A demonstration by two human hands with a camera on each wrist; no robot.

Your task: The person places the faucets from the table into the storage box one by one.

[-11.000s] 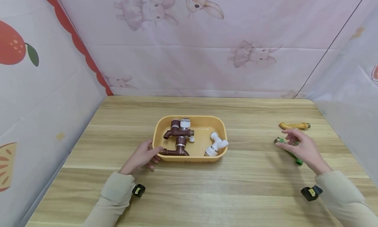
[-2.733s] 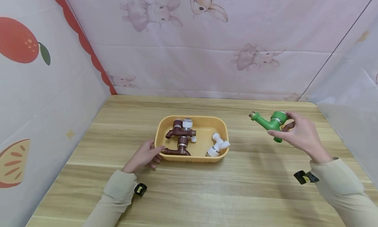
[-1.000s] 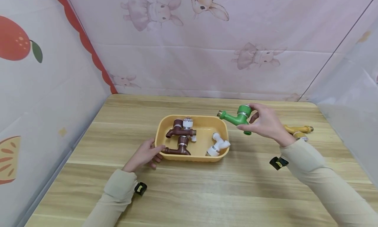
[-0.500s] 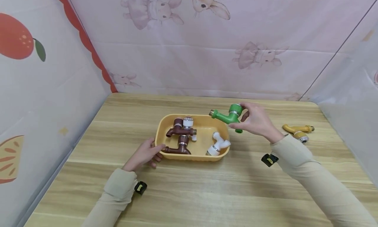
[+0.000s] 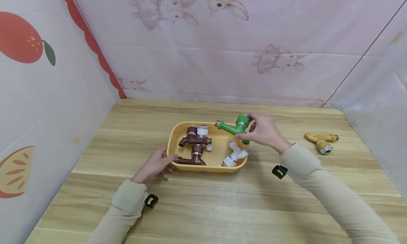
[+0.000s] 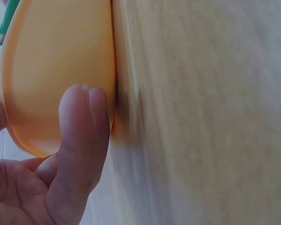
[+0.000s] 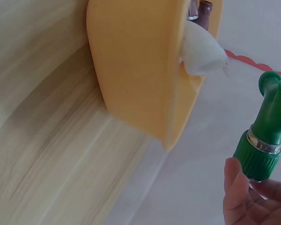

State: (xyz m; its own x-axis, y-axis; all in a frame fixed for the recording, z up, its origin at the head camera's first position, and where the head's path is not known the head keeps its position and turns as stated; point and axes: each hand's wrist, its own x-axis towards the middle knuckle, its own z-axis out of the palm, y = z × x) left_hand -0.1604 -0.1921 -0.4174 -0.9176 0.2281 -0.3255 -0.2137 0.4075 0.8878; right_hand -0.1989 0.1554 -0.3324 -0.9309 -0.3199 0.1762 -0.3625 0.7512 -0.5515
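Note:
A green tap (image 5: 232,129) with a ribbed knob is pinched in my right hand (image 5: 265,131), held over the right back part of a yellow plastic basin (image 5: 206,169). In the right wrist view the fingers grip the knob of the green tap (image 7: 267,119). My left hand (image 5: 155,165) holds the basin's left end, thumb at the rim and fingers along the outside wall, as the left wrist view shows. Inside lie a brown tap (image 5: 194,141), a second brown tap (image 5: 192,161), a white tap (image 5: 202,131) partly under the first, and another white tap (image 5: 234,154) leaning at the right.
A yellow tap (image 5: 321,140) lies on the wooden table (image 5: 222,208) at the right. Patterned cloth walls (image 5: 222,74) close off the back and both sides of the table.
The green tap, earlier lying on the table at the right, has been picked up by my right hand and carried left over the basin. My left hand has stayed at the basin's left end.

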